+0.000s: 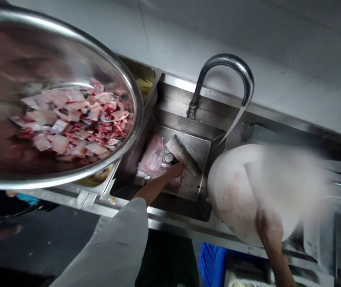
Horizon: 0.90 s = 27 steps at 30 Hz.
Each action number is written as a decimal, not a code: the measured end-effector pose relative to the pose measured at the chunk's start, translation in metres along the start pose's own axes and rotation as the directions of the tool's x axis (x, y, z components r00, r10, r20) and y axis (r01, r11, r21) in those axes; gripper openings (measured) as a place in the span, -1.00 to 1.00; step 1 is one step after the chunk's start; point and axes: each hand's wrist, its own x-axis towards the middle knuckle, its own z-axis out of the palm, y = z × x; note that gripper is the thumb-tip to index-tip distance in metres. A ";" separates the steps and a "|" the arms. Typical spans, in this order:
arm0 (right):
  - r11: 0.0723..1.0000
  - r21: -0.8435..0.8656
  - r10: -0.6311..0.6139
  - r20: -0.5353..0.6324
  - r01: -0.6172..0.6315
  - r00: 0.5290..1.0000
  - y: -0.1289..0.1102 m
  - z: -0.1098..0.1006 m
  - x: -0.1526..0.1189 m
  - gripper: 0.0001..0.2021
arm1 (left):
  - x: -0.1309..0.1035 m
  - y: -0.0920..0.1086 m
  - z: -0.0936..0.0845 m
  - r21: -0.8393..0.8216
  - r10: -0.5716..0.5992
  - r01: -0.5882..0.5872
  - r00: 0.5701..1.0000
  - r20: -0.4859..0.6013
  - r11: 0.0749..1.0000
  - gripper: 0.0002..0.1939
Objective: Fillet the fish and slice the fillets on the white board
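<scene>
My left hand (178, 170) reaches down into the steel sink (204, 143), its fingers closed on the lower edge of a piece of fish (184, 154) with dark, scaly skin. Pinkish fish slabs (154, 153) lie beside it around the drain strainer (168, 157). Over on the right, my right hand (269, 225) is wrapped round the handle of a cleaver (290, 187), whose broad blade is smeared by motion. That blade is above a thick, round white chopping board (233, 191) with faint reddish stains.
A large steel bowl (134, 99) of cut fish chunks (71, 119) stands at the left, over steel food pans (143, 85). A curved tap (227, 59) rises behind the sink. Below the counter's front edge is a blue crate (212, 263). Part of another person's hand (5, 233) shows at lower left.
</scene>
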 end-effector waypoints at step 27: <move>0.993 0.017 0.116 -0.027 -0.116 0.993 -0.014 -0.001 -0.007 -0.48 | 0.139 0.072 -0.203 0.161 0.151 -0.064 0.773 -0.616 0.985 -0.44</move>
